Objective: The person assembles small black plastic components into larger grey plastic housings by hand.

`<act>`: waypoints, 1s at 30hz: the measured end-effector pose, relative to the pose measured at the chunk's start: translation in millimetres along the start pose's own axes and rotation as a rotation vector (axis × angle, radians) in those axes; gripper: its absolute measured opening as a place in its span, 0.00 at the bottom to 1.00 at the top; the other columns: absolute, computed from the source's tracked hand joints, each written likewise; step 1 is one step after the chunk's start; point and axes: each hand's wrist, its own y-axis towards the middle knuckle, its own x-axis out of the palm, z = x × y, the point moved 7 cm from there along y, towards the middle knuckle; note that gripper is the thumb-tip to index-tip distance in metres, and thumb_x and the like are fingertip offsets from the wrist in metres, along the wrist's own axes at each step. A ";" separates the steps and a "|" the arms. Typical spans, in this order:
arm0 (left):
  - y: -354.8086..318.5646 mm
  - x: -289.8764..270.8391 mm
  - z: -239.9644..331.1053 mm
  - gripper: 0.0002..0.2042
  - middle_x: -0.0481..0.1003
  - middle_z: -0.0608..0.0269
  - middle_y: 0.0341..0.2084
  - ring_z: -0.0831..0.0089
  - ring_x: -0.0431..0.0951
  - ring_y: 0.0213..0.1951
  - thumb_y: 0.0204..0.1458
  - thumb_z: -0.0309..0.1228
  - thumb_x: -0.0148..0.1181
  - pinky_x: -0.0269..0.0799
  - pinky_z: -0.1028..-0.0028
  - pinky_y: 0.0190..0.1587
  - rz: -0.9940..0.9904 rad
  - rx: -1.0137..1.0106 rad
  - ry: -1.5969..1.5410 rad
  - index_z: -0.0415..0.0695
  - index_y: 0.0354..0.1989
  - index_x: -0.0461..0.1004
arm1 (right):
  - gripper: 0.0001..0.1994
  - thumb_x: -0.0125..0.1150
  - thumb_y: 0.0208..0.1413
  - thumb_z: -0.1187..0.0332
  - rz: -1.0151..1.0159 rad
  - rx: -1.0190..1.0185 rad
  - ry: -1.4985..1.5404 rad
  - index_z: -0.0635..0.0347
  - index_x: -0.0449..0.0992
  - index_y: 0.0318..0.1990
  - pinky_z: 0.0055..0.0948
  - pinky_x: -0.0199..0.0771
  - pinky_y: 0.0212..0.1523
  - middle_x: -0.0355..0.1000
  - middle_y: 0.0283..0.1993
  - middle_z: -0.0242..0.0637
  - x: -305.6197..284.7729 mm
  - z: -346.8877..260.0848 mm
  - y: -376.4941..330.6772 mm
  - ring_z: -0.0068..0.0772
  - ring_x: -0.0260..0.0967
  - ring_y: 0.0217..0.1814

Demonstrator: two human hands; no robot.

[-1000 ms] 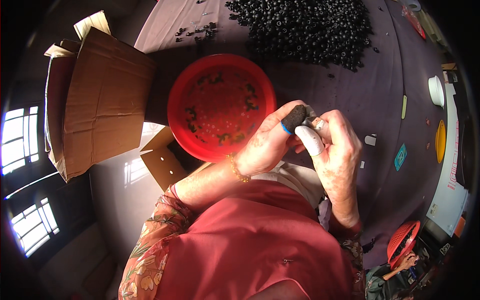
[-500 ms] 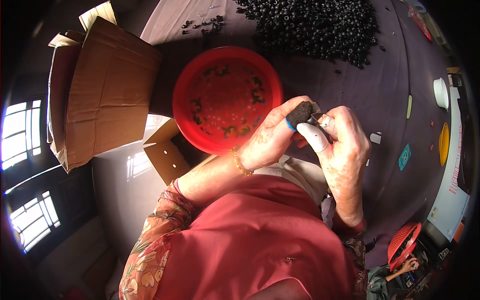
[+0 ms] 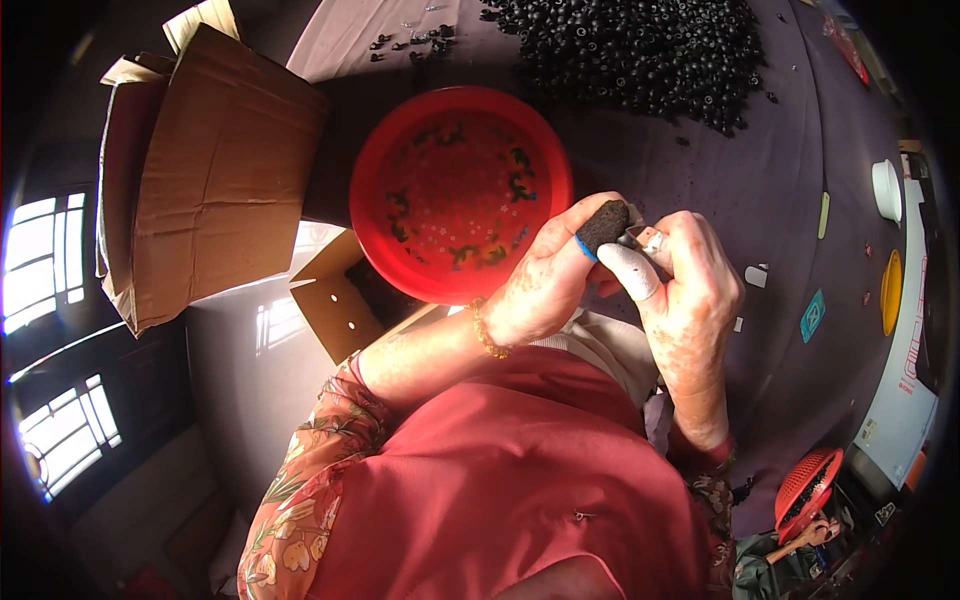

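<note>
Both hands meet in front of my chest, fingertips pinched close together. My left hand [image 3: 545, 275] wears a dark, rough thumb cover [image 3: 604, 226] with a blue edge. My right hand [image 3: 690, 275] has a pale cover [image 3: 631, 271] on its thumb and white wrapping on the forefinger. Between the thumb tips shows a sliver of a small dark, shiny piece [image 3: 627, 240]; the fingers hide most of it, so its kind is unclear. Just beyond my left hand sits a red plastic basin [image 3: 362, 190] with a printed pattern on its bottom.
A large heap of small black round parts [image 3: 640, 60] covers the table's far side, with a few loose parts [image 3: 415, 42] to its left. A tall cardboard box [image 3: 225, 165] and a lower open one [image 3: 335, 310] stand left. A red strainer [image 3: 808, 492] lies at lower right.
My hands stay pinched together in almost the same place. The basin, boxes and heap appear slightly shifted in the picture, as the view has moved a little.
</note>
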 end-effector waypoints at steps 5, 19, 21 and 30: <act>-4.6 2.5 2.5 0.11 0.63 0.73 0.20 0.87 0.59 0.23 0.60 0.36 0.46 0.58 0.83 0.24 0.014 0.030 0.015 0.42 0.34 0.69 | 0.19 0.66 0.44 0.53 0.030 -0.079 -0.048 0.55 0.65 0.23 0.30 0.64 0.18 0.62 0.19 0.29 0.4 0.4 -1.4 0.32 0.65 0.19; -15.6 7.3 3.2 0.11 0.66 0.69 0.22 0.84 0.61 0.22 0.60 0.36 0.45 0.59 0.82 0.22 -0.012 -0.100 -0.023 0.41 0.33 0.67 | 0.18 0.68 0.42 0.57 -0.072 -0.208 0.000 0.57 0.66 0.21 0.30 0.64 0.17 0.62 0.17 0.29 -1.4 -10.5 -0.2 0.31 0.65 0.17; -13.9 4.1 -0.5 0.15 0.67 0.67 0.25 0.82 0.64 0.24 0.59 0.43 0.46 0.61 0.81 0.24 -0.069 -0.140 -0.011 0.41 0.34 0.66 | 0.17 0.69 0.42 0.58 -0.069 -0.148 0.170 0.57 0.66 0.21 0.29 0.65 0.17 0.62 0.17 0.29 -3.3 -5.0 -1.2 0.29 0.65 0.17; -6.2 12.8 -2.1 0.19 0.58 0.71 0.19 0.79 0.58 0.21 0.57 0.49 0.49 0.61 0.77 0.25 -0.270 -0.149 -0.193 0.43 0.32 0.65 | 0.08 0.57 0.56 0.69 -0.062 0.476 0.660 0.59 0.65 0.28 0.16 0.51 0.28 0.57 0.27 0.22 1.3 43.8 -23.1 0.13 0.48 0.28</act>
